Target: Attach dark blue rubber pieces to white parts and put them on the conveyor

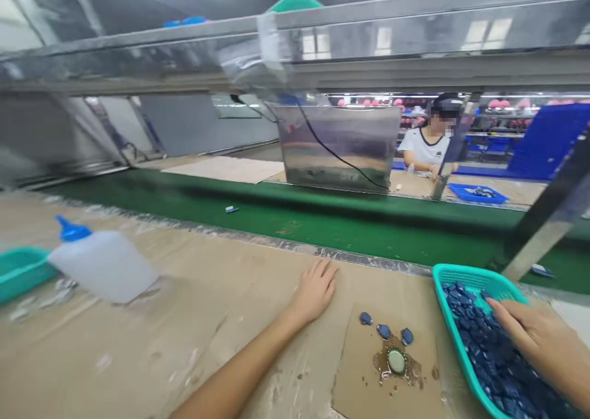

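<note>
My left hand [317, 289] lies flat on the brown work surface [230, 321], fingers stretched out and holding nothing. Over a teal plastic basket [461, 357] at the right is my right hand [534, 330]; a small dark blue piece [486, 294] shows at its thumb tip, and the other fingers are mostly hidden. Many similar dark blue pieces [488, 345] fill the basket. Between my hands, a cardboard sheet [359, 379] bears a bottle cap [396, 361] in a wet brown patch. Just behind the cap, 3 blue pieces [383, 331] lie in a row.
At the left stand a white squeeze bottle [108, 265] with a blue nozzle and another teal basket [27, 271]. A green conveyor belt [295, 222] runs behind the work surface, below a metal shelf [184, 62]. Across it, a person [426, 142] sits near a blue tray [479, 193].
</note>
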`<action>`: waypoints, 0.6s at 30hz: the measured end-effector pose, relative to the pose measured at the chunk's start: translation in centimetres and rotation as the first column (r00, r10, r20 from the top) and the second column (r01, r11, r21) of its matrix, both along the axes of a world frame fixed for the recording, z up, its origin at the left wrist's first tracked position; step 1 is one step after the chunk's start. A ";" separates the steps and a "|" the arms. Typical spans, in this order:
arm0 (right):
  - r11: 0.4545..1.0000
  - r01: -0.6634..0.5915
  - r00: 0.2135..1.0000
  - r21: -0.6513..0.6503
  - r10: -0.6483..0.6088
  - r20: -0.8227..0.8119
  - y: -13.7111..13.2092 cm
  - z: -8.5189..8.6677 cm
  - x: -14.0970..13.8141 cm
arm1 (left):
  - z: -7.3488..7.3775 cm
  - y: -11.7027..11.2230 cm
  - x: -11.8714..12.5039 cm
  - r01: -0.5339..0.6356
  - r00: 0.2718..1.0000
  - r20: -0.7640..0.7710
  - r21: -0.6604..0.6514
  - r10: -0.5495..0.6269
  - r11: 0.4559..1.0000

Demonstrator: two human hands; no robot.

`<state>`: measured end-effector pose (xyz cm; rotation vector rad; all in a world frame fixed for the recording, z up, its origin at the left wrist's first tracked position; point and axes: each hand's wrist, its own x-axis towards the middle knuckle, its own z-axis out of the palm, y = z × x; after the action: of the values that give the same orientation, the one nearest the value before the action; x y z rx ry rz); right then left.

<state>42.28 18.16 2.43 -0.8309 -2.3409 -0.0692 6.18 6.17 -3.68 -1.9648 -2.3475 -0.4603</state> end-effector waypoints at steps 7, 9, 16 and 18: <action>0.982 -0.011 1.000 -0.187 0.010 -0.008 -0.2 -0.4 -1.7 | -0.2 0.3 -0.6 0.007 0.999 -0.040 0.014 -0.006 1.000; 0.960 0.014 0.999 -0.279 -0.005 0.032 0.0 -0.9 -1.6 | -0.6 0.4 -0.9 0.024 0.999 -0.036 0.030 -0.023 0.999; 0.945 0.019 0.999 -0.327 -0.001 0.054 -0.4 -0.5 -1.8 | 0.3 0.8 -0.7 0.046 0.997 0.064 0.097 -0.053 0.994; 0.947 -0.002 0.997 -0.322 0.027 0.072 -0.5 -0.5 -1.8 | 2.5 0.1 0.3 0.070 0.980 0.175 0.157 -0.098 0.985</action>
<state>40.44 17.66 1.90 -0.9810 -2.4671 0.3015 6.50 6.27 -1.16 -2.0364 -2.2570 -0.8306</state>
